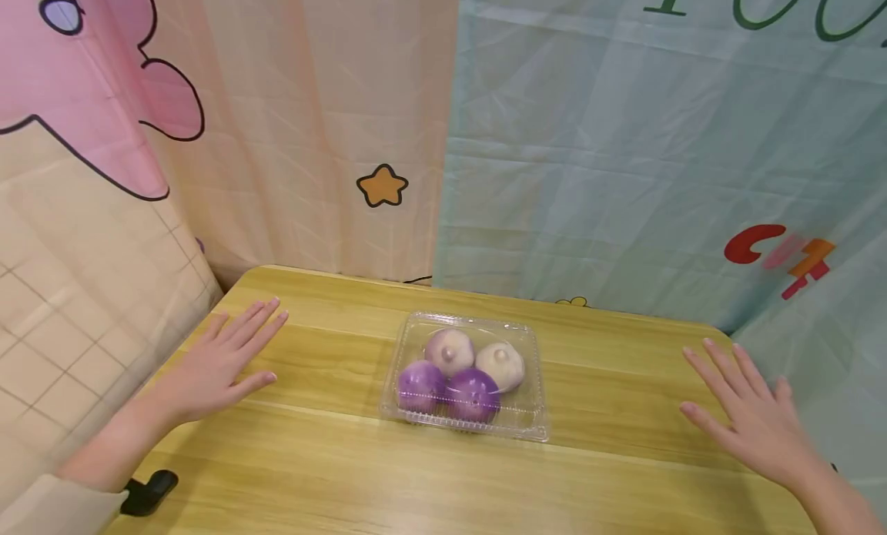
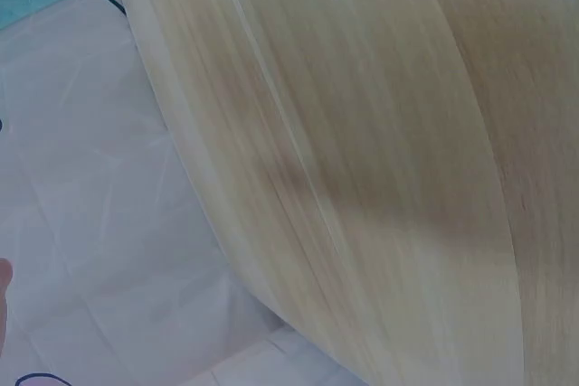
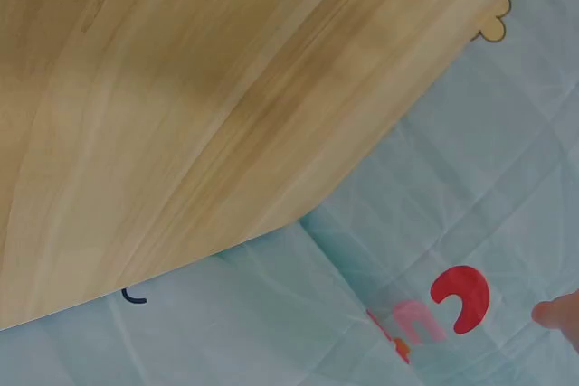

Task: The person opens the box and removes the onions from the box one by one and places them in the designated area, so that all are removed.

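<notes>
A clear plastic clamshell box [image 1: 533, 412] stands with its lid down near the middle of the wooden table. Through its lid show two glossy purple onions [image 1: 473, 396] at the front and two paler bulbs [image 1: 500, 367] with small nubs behind them. Off to the left of the box, my left hand [image 1: 215, 369] hovers palm down with its fingers stretched out, holding nothing. On the far side, my right hand [image 1: 755, 423] is likewise spread and bare near the table's right edge. Each wrist view catches only a fingertip at its border.
The wooden table [image 1: 312, 473] has rounded back corners. Printed curtains [image 1: 596, 173] hang right behind it and along both sides. A black object [image 1: 148, 493] lies by the left sleeve at the table's left edge.
</notes>
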`<action>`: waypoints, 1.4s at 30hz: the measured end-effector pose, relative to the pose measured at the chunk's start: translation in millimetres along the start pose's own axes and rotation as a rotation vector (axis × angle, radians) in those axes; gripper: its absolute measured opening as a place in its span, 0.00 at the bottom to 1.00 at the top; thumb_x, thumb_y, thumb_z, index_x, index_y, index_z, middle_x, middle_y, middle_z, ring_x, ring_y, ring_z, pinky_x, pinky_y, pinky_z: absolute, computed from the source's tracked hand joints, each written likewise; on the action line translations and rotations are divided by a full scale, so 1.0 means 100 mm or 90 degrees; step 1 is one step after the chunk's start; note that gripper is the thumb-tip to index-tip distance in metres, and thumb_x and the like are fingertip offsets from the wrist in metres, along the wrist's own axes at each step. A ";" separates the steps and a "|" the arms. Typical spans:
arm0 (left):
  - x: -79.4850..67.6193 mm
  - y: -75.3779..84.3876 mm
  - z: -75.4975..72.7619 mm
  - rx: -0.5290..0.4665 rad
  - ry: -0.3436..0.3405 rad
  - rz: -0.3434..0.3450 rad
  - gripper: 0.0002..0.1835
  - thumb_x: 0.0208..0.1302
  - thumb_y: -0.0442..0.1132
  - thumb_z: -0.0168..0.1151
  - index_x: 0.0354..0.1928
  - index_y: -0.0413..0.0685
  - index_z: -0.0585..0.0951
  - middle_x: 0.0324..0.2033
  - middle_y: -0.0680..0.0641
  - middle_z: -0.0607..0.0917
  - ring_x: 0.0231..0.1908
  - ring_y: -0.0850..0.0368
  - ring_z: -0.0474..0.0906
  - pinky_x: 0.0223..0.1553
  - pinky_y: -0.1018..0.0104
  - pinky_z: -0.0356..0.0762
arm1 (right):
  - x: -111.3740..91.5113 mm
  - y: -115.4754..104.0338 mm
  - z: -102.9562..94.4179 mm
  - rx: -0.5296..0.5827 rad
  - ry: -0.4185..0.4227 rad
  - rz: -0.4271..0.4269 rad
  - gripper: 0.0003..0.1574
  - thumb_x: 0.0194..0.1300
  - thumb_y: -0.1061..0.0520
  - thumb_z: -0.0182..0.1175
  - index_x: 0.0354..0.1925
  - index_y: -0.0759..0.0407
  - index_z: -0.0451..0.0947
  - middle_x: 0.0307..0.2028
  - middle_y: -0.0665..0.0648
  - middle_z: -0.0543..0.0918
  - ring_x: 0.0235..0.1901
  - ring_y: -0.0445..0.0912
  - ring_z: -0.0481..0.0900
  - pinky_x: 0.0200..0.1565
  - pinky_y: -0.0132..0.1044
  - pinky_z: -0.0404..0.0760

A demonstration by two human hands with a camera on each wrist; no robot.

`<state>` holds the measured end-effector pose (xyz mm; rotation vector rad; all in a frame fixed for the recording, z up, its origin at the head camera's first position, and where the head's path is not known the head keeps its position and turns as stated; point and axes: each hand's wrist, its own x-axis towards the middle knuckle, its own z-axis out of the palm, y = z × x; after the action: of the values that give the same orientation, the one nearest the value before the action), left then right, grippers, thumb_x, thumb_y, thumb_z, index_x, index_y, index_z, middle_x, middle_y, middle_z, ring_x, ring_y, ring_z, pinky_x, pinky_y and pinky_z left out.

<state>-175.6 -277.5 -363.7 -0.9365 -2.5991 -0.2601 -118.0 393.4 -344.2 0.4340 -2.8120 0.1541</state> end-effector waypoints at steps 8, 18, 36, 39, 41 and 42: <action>0.12 0.07 0.01 -0.033 0.007 0.032 0.41 0.60 0.48 0.62 0.71 0.47 0.55 0.65 0.41 0.64 0.59 0.41 0.65 0.53 0.45 0.63 | 0.14 -0.20 -0.03 0.096 0.103 -0.103 0.43 0.53 0.53 0.68 0.66 0.49 0.65 0.62 0.63 0.67 0.66 0.55 0.55 0.65 0.61 0.44; 0.27 0.31 0.20 -0.356 -0.112 -0.103 0.35 0.66 0.45 0.56 0.72 0.55 0.53 0.58 0.44 0.72 0.53 0.46 0.73 0.49 0.46 0.72 | 0.51 -0.65 -0.01 0.132 0.183 -0.261 0.33 0.53 0.50 0.68 0.58 0.55 0.74 0.54 0.60 0.75 0.55 0.54 0.71 0.61 0.28 0.56; 0.47 0.75 0.61 -0.796 -0.309 -0.178 0.35 0.67 0.38 0.55 0.69 0.33 0.51 0.50 0.36 0.75 0.50 0.41 0.75 0.51 0.58 0.75 | 1.20 -1.93 0.39 0.218 0.112 -0.463 0.19 0.67 0.45 0.54 0.49 0.53 0.79 0.55 0.60 0.75 0.57 0.55 0.70 0.55 0.57 0.68; 0.47 0.78 0.65 -0.801 -0.305 -0.175 0.35 0.67 0.38 0.55 0.70 0.34 0.51 0.49 0.37 0.76 0.49 0.40 0.75 0.50 0.60 0.75 | 1.25 -2.13 0.49 0.203 0.088 -0.474 0.18 0.64 0.48 0.59 0.50 0.52 0.78 0.55 0.60 0.75 0.57 0.55 0.69 0.53 0.61 0.68; 0.47 0.79 0.66 -0.810 -0.300 -0.178 0.35 0.67 0.38 0.54 0.70 0.34 0.51 0.49 0.36 0.75 0.49 0.40 0.75 0.50 0.60 0.75 | 1.28 -2.25 0.55 0.201 0.067 -0.476 0.18 0.61 0.49 0.61 0.50 0.51 0.78 0.56 0.59 0.75 0.58 0.54 0.69 0.54 0.62 0.68; 0.47 0.80 0.66 -0.810 -0.298 -0.182 0.35 0.67 0.38 0.54 0.70 0.34 0.51 0.49 0.36 0.76 0.49 0.40 0.75 0.50 0.61 0.75 | 1.29 -2.30 0.58 0.202 0.058 -0.476 0.18 0.61 0.49 0.61 0.49 0.51 0.79 0.56 0.58 0.75 0.59 0.54 0.69 0.54 0.62 0.67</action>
<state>-175.8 -170.3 -401.2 -0.9961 -2.8147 -2.1485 -180.1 130.3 -346.3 1.4560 -2.3447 0.4352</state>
